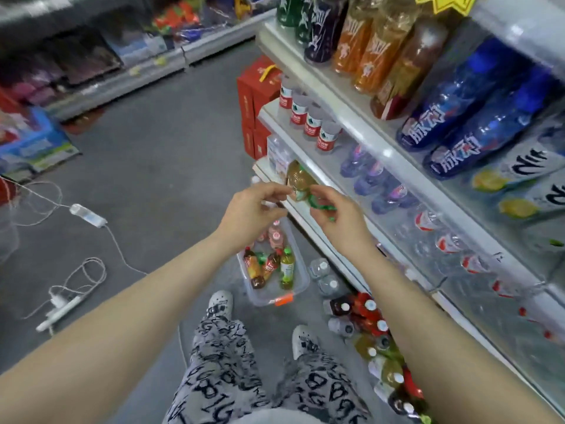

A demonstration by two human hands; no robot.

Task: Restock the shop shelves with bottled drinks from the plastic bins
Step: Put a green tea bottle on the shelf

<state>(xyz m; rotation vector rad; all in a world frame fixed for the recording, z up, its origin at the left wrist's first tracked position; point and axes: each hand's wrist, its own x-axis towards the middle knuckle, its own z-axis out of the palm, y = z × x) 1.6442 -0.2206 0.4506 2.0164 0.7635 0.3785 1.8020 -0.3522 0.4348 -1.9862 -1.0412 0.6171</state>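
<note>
A tea bottle [298, 180] with an amber base and a green label is held sideways in front of the shelf edge [339, 255], its base toward me. My right hand [339, 218] grips its green-labelled body. My left hand [252, 209] pinches its other side with curled fingertips; motion blur hides the exact contact. Below my hands, a clear plastic bin [301, 289] on the floor holds several small drink bottles [286, 267], brown, green and pink. The shelves on the right carry rows of purple bottles [371, 179], red-labelled water bottles [312, 125] and blue bottles [477, 117].
More bottles [367, 316] lie low along the shelf foot by my right shoe. Red cartons [256, 96] are stacked at the shelf end. A white power strip [58, 313] with cables lies on the grey floor to the left. Another shelf unit runs along the far side.
</note>
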